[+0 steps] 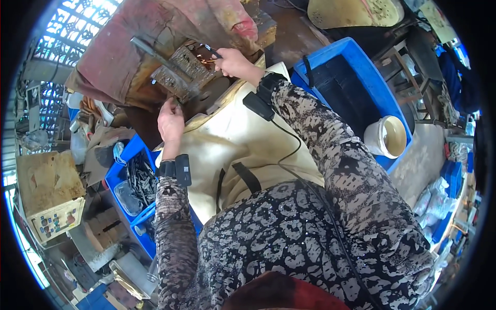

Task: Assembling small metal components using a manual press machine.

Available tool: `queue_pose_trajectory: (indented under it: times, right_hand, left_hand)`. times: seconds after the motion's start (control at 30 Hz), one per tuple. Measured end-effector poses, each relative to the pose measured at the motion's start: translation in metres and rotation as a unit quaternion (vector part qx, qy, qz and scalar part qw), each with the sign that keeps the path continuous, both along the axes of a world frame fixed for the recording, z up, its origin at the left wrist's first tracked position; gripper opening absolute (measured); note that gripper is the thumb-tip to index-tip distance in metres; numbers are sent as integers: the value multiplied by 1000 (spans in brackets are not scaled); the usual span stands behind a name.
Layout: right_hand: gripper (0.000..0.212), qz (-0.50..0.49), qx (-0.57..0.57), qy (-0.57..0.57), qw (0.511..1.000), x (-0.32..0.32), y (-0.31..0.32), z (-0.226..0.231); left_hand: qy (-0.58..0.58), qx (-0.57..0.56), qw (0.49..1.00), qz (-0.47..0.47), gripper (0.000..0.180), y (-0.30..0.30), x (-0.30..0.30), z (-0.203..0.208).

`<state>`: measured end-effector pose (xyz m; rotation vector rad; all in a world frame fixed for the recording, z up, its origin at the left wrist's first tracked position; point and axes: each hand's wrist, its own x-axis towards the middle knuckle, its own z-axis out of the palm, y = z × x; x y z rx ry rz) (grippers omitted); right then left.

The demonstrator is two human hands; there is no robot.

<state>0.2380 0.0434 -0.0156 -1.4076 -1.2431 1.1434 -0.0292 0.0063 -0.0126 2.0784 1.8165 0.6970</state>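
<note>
A rough, grime-covered metal block (198,62) with a thick metal rod (155,52) across it stands at the work spot in front of me. My right hand (233,63) is at the block's right side, fingers closed round a slim dark piece (212,50) whose kind I cannot make out. Orange sparks or a glow (207,61) show just left of those fingers. Near the block's lower left end, my left hand (170,122) has its fingertips pinched together; whatever is in them is too small to name.
A stained reddish cloth (116,57) drapes behind the block, and a cream apron (243,147) covers my lap. At left, a blue crate (121,194) holds dark metal pieces. Right of me stands a large blue tub (382,85) with a white bucket (376,137). A cable (289,173) runs along my right arm.
</note>
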Motion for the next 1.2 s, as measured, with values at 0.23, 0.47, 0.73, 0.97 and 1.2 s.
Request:
queue_pose_trajectory:
  times: [0.23, 0.47, 0.73, 0.97, 1.2]
  right_hand:
    - [33, 71, -46, 209, 974, 14, -6, 3]
    - [37, 110, -32, 223, 968, 16, -7, 8]
    - [23, 75, -26, 207, 975, 12, -3, 3]
    - [29, 19, -29, 195, 980, 16, -2, -3]
    - [26, -97, 104, 219, 965, 27, -21, 12]
  left_hand:
    - [18, 27, 999, 6, 33, -4, 1, 5]
    - [19, 33, 999, 19, 33, -2, -1, 4]
    - [22, 55, 998, 22, 31, 0, -2, 1]
    - [26, 34, 999, 24, 32, -5, 5, 8]
    - [24, 43, 999, 21, 30, -5, 1, 5]
